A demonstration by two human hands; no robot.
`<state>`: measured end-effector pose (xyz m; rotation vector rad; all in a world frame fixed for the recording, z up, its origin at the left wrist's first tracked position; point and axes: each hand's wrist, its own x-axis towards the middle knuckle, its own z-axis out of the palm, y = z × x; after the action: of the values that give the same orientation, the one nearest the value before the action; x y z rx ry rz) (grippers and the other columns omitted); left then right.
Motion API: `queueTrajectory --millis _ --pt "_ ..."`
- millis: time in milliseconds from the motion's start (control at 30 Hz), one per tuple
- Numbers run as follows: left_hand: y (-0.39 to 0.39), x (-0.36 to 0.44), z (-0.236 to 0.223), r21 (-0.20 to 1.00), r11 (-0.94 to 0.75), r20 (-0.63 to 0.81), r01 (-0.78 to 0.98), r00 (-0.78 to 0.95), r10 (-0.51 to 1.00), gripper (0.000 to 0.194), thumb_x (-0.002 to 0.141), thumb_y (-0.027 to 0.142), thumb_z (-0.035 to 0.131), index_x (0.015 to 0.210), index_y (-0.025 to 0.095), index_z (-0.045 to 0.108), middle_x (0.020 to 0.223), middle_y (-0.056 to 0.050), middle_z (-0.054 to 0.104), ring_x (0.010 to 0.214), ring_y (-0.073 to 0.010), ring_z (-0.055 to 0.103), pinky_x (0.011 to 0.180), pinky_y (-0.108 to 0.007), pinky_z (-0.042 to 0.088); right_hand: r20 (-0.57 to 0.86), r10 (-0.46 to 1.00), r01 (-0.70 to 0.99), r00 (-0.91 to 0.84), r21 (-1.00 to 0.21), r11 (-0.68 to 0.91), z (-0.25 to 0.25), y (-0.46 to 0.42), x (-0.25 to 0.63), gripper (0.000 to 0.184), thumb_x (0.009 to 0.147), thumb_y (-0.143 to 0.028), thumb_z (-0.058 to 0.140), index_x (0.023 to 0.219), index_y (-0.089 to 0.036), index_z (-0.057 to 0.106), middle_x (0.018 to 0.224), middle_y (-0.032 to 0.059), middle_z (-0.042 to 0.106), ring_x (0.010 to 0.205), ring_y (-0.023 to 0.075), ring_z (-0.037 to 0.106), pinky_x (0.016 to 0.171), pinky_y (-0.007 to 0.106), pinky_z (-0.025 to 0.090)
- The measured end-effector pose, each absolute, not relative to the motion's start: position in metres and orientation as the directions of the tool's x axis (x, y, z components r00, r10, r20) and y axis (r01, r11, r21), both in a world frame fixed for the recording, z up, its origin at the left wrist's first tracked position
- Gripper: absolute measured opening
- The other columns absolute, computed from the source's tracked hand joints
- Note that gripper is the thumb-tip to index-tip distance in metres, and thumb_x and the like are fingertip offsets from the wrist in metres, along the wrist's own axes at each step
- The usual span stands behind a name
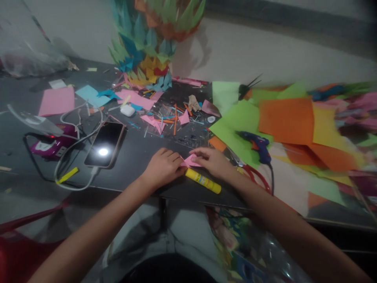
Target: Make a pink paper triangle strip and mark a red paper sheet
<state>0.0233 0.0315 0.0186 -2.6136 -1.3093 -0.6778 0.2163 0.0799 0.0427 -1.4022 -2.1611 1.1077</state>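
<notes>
A small folded piece of pink paper [191, 160] lies on the dark table between my two hands. My left hand [165, 165] rests on the table with its fingers bent over the left end of the paper. From the other side, my right hand [210, 160] pinches the paper between thumb and fingers. Just below the paper lies a yellow glue stick [203, 181], close beside both hands. Red-handled scissors [256, 176] sit partly under my right forearm.
To the left are a phone [106, 144] on a cable and a purple power adapter [54, 143]. Paper scraps [175, 118] litter the middle. A glue gun [257, 143] lies on coloured sheets [285, 121] at right. A layered paper sculpture [147, 47] stands behind.
</notes>
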Motion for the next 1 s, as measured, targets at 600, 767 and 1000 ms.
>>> queueTrajectory --millis 600,767,1000 --pt "0.031 0.023 0.02 0.032 -0.627 0.453 0.778 0.548 0.703 0.022 0.086 0.029 0.049 0.075 0.016 0.062 0.072 -0.001 0.064 0.067 -0.0164 0.056 0.068 -0.032 0.036 -0.033 0.846 0.625 -0.532 -0.69 0.366 0.044 0.077 0.215 0.017 0.078 -0.02 0.055 0.09 -0.019 0.066 0.092 0.0032 0.069 0.079 0.0157 0.061 0.071 0.027 0.046" --pt "0.031 0.022 0.02 0.037 -0.633 0.443 0.773 0.556 0.704 0.023 0.087 0.029 0.048 0.076 0.016 0.062 0.073 -0.002 0.065 0.068 -0.0162 0.056 0.068 -0.032 0.036 -0.006 0.854 0.618 -0.52 -0.693 0.371 0.046 0.072 0.213 0.018 0.078 -0.018 0.055 0.092 -0.019 0.065 0.086 0.0028 0.069 0.075 0.0153 0.062 0.069 0.026 0.046" --pt "0.031 0.022 0.019 0.041 -0.636 0.444 0.771 0.556 0.703 0.024 0.088 0.029 0.047 0.078 0.015 0.063 0.074 -0.002 0.065 0.068 -0.0164 0.057 0.067 -0.032 0.036 -0.027 0.872 0.609 -0.488 -0.726 0.318 0.044 0.068 0.214 0.027 0.077 -0.013 0.054 0.101 -0.022 0.06 0.085 0.002 0.068 0.077 0.0158 0.063 0.07 0.028 0.048"
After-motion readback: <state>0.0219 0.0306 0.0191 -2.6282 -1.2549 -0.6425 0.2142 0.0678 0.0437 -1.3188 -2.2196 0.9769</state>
